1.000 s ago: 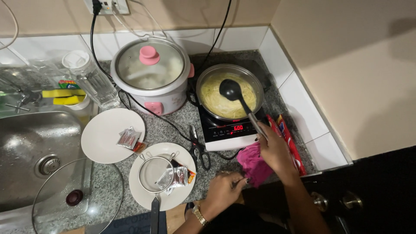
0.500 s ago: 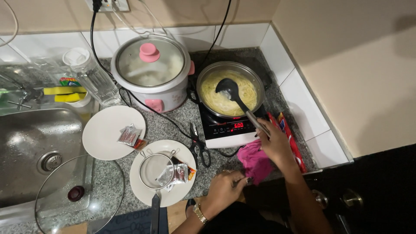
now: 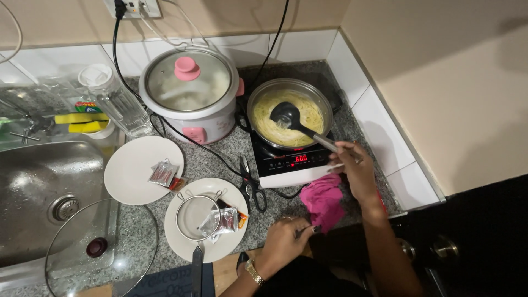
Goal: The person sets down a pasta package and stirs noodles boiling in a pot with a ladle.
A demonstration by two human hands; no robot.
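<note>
My right hand point(image 3: 355, 170) grips the metal handle of a black ladle point(image 3: 287, 116) whose bowl rests in yellow noodles inside a steel pot point(image 3: 322, 100). The pot sits on a small induction cooktop point(image 3: 291, 165) with a lit red display. My left hand point(image 3: 286, 239), with a watch at the wrist, rests on the counter edge, its fingers curled against a pink cloth point(image 3: 322, 201). Whether it grips the cloth is not clear.
A white rice cooker point(image 3: 190, 96) with a pink knob stands left of the pot. Black scissors point(image 3: 252, 187), two white plates point(image 3: 135, 165) point(image 3: 231, 247) with seasoning packets and a small strainer point(image 3: 193, 217), a glass lid point(image 3: 99, 250), a clear jar point(image 3: 113, 99) and the steel sink point(image 3: 44, 187) fill the left.
The ladle's bowl has shifted leftward and down in the pot, moved by my right hand. My left hand stays by the pink cloth.
</note>
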